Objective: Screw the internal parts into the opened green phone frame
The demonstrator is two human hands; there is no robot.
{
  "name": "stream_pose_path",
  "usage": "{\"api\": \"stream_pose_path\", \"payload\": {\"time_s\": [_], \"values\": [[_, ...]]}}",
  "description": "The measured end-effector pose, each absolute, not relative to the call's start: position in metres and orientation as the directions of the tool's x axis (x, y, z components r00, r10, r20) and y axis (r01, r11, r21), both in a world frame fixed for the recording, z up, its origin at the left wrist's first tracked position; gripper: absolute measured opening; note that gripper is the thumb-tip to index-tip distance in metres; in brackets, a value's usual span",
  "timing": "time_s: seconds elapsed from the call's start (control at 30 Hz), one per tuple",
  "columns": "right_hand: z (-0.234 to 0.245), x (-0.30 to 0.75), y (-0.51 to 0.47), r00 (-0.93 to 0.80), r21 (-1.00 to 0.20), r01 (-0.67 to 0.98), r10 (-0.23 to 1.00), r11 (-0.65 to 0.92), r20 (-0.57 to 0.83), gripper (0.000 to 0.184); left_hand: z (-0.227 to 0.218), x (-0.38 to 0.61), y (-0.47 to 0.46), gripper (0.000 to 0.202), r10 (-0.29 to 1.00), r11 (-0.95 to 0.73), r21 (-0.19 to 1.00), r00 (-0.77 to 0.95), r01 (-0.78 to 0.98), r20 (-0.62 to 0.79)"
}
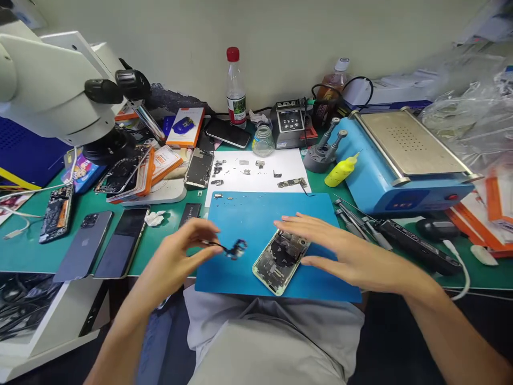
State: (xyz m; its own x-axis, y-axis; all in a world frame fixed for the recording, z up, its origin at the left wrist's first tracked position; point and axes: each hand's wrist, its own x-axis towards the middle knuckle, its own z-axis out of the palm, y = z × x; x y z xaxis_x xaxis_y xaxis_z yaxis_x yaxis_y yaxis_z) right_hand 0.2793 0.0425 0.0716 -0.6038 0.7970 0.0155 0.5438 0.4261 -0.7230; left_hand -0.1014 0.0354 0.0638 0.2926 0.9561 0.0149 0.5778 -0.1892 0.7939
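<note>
My left hand (pixel 190 248) is closed in a pinch over the left side of the blue mat (pixel 228 280). A small dark flex cable part (pixel 236 249) sticks out from the fingertips to the right, slightly blurred. Open on the mat lies a phone housing (pixel 276 267), tilted, its inner parts showing. My right hand (pixel 324 246) reaches over the upper right of this housing with fingers stretched and thumb apart, holding nothing. Whether it touches the housing's edge I cannot tell.
Behind the mat, white paper (pixel 256 184) bears small parts and a logic board (pixel 292 183). A microscope (pixel 60 91) overhangs the left, above several phones. To the right stand a yellow squeeze bottle (pixel 341 170), a blue heating plate (pixel 404 155), and screwdrivers (pixel 377 233).
</note>
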Motion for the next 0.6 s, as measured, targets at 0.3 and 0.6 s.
{"api": "stream_pose_path", "payload": {"time_s": [0.3,0.6], "values": [[0.044,0.232,-0.021,-0.128,-0.872,0.466,0.987,0.149,0.100,0.021,0.079,-0.016,0.082,0.018,0.630,-0.389,0.819,0.771,0.422,-0.098],[0.034,0.249,-0.042,0.036,-0.882,0.471,0.999,-0.021,-0.004,0.023,0.064,-0.037,0.058,0.053,0.678,-0.482,0.705,0.731,0.520,-0.075]]}}
